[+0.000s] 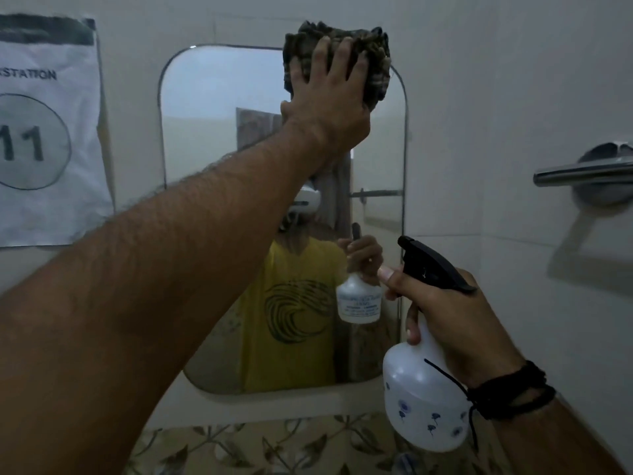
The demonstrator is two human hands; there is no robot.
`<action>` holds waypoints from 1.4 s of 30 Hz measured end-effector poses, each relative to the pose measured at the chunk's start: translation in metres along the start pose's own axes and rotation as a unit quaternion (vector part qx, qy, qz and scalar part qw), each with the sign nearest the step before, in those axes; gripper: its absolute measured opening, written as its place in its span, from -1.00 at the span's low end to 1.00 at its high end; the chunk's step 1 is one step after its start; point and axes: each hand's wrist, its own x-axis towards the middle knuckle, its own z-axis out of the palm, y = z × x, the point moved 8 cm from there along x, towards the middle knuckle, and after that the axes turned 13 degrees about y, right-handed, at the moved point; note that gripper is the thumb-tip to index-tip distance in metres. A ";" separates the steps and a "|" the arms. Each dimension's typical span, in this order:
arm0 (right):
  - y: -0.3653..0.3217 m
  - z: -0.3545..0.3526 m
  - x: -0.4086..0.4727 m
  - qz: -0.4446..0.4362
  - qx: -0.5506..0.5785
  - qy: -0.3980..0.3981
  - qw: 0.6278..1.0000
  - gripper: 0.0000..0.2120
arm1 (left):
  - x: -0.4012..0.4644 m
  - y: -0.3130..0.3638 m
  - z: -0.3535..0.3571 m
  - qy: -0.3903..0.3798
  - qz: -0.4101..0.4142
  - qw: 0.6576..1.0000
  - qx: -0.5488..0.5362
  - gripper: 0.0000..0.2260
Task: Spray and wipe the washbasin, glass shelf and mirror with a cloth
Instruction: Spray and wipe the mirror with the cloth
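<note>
The left hand (329, 97) lies flat with fingers spread, pressing a bunched cloth (337, 60) against the top edge of the mirror (219, 132), at about one o'clock on the glass, with part of the cloth overlapping onto the wall above. The right hand (455, 323) is wrapped around the neck of a spray bottle (423, 395), forefinger out along the black trigger head, nozzle aimed at the mirror's lower right side; the bottle hangs near the five o'clock corner, just off the glass. The mirror's long axis runs upright, so most unwiped glass lies toward six o'clock from the cloth, and the left hand is the one already on it. I judge the next stroke to be a downward or sideways sweep. To the left a paper sign (48, 132) is on the wall; at three o'clock, a metal rail (582, 173). Shelf and basin are not clearly in view.
</note>
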 end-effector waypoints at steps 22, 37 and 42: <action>0.051 0.007 -0.028 0.070 -0.027 0.027 0.997 -0.90 | -0.063 0.072 0.032 -0.077 0.172 0.982 0.026 -0.37; 0.055 -0.020 -0.065 0.073 -0.079 0.081 0.991 -0.84 | -0.347 0.101 0.087 -0.151 0.334 0.928 -0.073 -0.40; 0.069 -0.020 -0.082 0.091 -0.094 0.078 0.988 -0.83 | -0.425 0.063 0.094 -0.266 0.324 0.904 -0.076 -0.44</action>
